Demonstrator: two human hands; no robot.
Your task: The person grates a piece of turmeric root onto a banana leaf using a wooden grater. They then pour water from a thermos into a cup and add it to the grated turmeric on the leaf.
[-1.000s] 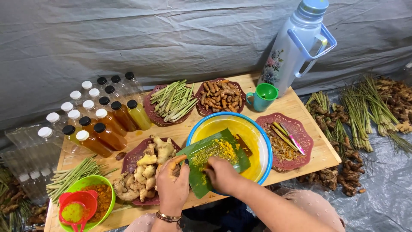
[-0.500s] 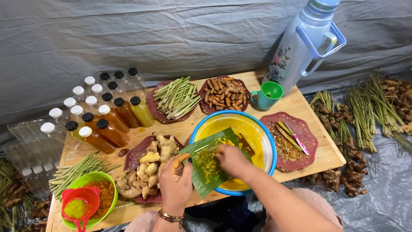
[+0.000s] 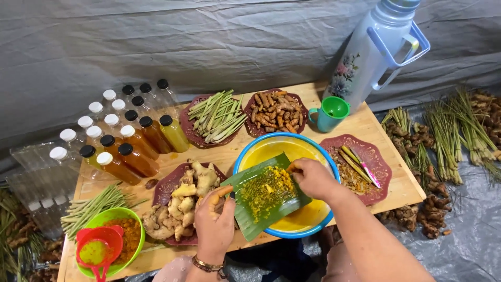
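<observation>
both hands [image 3: 216, 222] [image 3: 313, 178] still hold the leaf [image 3: 266, 196], right hand now higher

I find the board crowded. My left hand [image 3: 215, 222] has the ginger plate [image 3: 183, 203] just beside it on the left, and bottles [image 3: 130, 141] block the far-left corner. My right hand [image 3: 312, 178] sits over the yellow bowl [image 3: 250, 156]; the plate with tools [image 3: 373, 156] closes its right side. Bare wood [image 3: 360, 125] past the green cup [image 3: 330, 114] offers passage.
</observation>
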